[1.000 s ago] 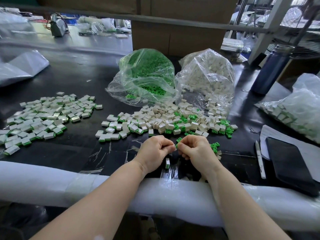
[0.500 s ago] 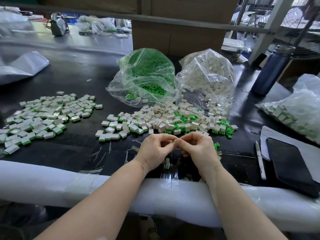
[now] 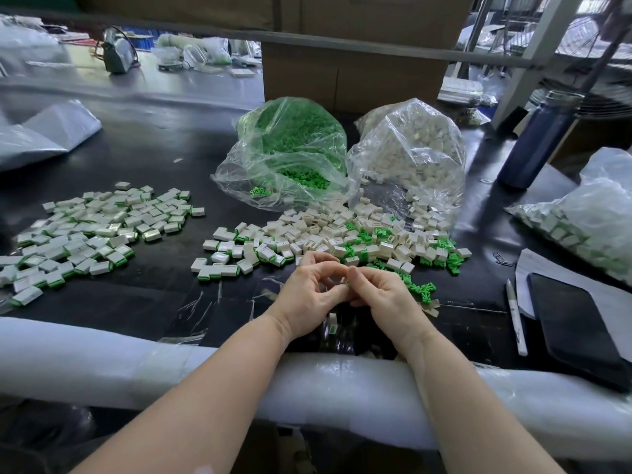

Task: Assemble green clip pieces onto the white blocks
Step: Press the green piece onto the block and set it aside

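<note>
Across the black desk lay white blocks and green clips. Left hand and right hand met, each grip pinching a mostly hidden piece. Pressing the parts together seemingly came next.

Green and white plastic on a black bench

The table is glossy black, its near edge wrapped in milky white foam. Loose blocks are off-white, mixed with bright green clips; the pile to the left is white with green edges. One clear bag glows green from its clips, the other clear bag shows cream-white. The bottle is dark blue, the phone black on white paper, the pen white. The boxes behind are brown, cardboard I think.
</note>
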A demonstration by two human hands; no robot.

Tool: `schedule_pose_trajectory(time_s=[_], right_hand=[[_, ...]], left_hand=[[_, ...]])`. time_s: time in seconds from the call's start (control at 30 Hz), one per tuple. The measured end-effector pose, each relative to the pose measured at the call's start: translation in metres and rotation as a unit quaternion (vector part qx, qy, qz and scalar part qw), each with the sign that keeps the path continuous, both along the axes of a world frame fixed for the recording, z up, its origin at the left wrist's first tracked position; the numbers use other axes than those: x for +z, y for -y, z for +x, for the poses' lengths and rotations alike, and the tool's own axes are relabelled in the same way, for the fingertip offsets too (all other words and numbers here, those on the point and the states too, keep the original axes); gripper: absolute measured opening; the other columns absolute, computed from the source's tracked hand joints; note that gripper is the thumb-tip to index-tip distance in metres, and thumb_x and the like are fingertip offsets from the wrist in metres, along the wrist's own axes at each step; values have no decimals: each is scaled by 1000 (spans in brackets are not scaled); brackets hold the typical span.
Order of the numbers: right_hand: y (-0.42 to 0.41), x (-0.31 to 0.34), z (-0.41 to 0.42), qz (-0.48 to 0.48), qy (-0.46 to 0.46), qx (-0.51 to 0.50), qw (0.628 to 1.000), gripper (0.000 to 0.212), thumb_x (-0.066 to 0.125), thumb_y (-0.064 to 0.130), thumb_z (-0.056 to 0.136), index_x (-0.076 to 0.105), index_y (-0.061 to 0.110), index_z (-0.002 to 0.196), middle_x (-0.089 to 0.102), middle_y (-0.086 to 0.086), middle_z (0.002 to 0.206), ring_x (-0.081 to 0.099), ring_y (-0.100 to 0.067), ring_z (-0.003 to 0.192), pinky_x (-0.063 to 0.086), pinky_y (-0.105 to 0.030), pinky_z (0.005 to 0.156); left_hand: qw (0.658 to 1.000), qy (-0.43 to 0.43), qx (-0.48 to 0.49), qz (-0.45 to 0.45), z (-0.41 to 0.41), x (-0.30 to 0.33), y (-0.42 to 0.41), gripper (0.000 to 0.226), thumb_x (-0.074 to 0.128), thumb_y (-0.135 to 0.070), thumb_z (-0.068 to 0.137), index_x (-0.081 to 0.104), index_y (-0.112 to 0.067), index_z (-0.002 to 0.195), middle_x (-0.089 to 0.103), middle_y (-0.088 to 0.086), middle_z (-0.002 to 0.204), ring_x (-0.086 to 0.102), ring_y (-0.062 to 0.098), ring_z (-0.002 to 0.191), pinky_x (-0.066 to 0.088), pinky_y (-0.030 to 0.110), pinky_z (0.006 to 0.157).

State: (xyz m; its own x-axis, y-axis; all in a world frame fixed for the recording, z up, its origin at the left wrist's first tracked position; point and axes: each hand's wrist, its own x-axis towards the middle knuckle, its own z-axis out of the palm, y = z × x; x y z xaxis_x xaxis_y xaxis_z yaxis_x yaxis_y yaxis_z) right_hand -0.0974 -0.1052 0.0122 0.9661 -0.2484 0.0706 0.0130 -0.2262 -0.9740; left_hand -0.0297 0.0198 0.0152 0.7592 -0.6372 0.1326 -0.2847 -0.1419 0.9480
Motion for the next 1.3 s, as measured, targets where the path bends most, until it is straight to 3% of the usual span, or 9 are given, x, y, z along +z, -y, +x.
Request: schedule_pose_trajectory(time_s=[0.13,0.33,0.6,0.73,0.97,1.13,1.3], right_hand=[[3,-1,0,21,-4,3,1000,15,57,16,91,71,10,90,65,-10,75,57,-7,65,46,-16,60],[5,-2,0,26,-8,-2,1000,17,59,12,90,71,0,86,56,-8,63,48,-5,56,42,-16,55],[6,-3,-1,34,-10,-3,999,20,60,11,89,70,-4,83,53,-13,64,43,-10,55,38,-18,52],[5,-3,-1,23,-3,-5,1000,21,59,10,89,68,-9,82,51,-13,62,41,-9,53,36,-16,49],[4,-2,-1,23,9,-14,1000,24,59,10,89,67,-11,80,49,-14,61,39,-12,52,33,-19,48],[3,-1,-1,38,15,-14,999,25,59,14,90,69,-7,79,54,-13,61,45,-9,53,39,-18,51],[0,-3,0,57,31,-54,996,15,59,17,90,70,7,93,69,-8,74,64,-14,67,52,-21,60]], left_hand=[[999,24,-19,25,-1,0,-1,19,64,-4,83,66,-21,90,41,0,110,47,9,75,43,10,73],[996,56,-45,52,0,-2,-1,18,62,-8,85,63,-26,87,42,-2,108,45,8,74,46,17,77],[992,82,-53,81,2,-8,0,16,60,-13,83,62,-28,87,40,-15,103,48,9,75,50,38,83],[989,94,-49,106,1,-6,1,16,54,-29,73,60,-30,88,40,-19,103,52,10,81,49,37,86],[987,90,-57,117,0,-3,0,14,51,-34,71,52,-45,78,39,-19,104,51,9,80,47,40,88],[990,82,-48,101,0,-3,-1,12,53,-30,74,58,-33,85,41,-14,105,51,9,79,49,35,85],[996,68,-23,45,3,-6,-1,14,60,-11,89,58,-25,88,40,-4,106,48,7,72,44,10,73]])
